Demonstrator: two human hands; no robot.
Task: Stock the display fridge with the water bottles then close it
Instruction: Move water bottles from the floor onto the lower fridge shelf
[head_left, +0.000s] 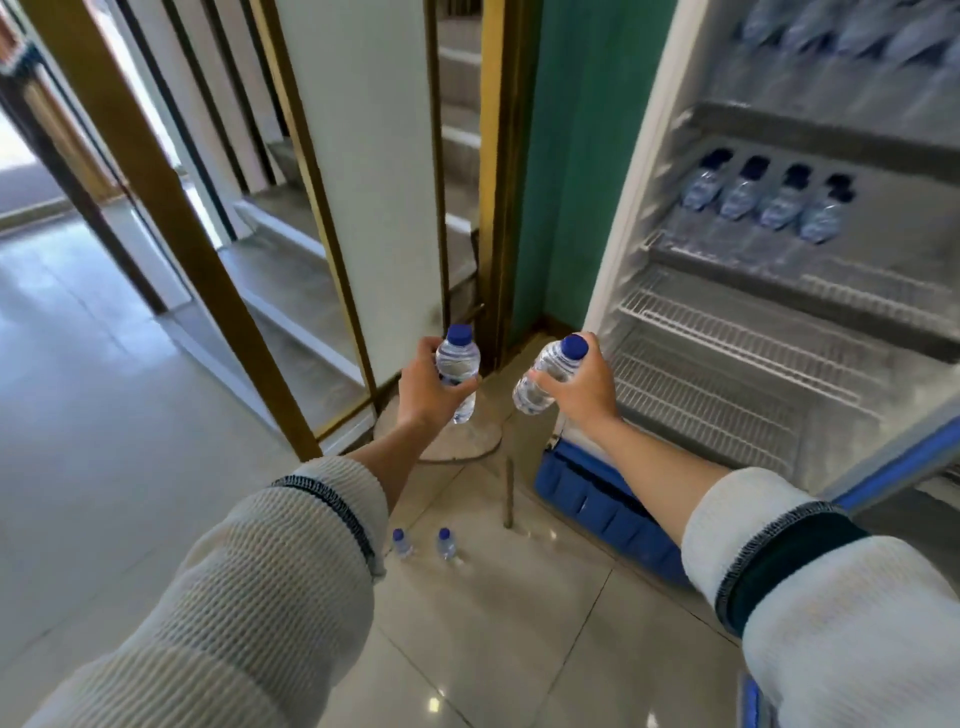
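A glossy floor (130, 415) of pale tiles fills the lower left, running toward a bright doorway at the far left. Gold-framed glass panels (291, 270) stand in the middle, with a green wall (566, 156) beside them. At the right the display fridge (649, 156) stands open, its wire shelves (727, 332) bare in the lower part and its blue base (608, 499) on the floor. Four water bottles (763, 202) with dark blue caps stand in a row on a middle shelf; more bottles (852, 26) sit on the top shelf, cut off by the frame edge and blurred, so their number is unclear. The fridge door is mostly out of view; a blue-edged strip at the lower right may be part of it.

Both arms reach forward in cream knit sleeves (270, 561). The left hand (431, 384) has its grip wrapped round an upright bottle (458, 364). The right hand (582, 384) has its grip closed round a second bottle (550, 374), tilted, just before the fridge's lower left corner. Two small bottles (423, 543) stand on the floor beneath the left arm, near a thin stick (509, 493).
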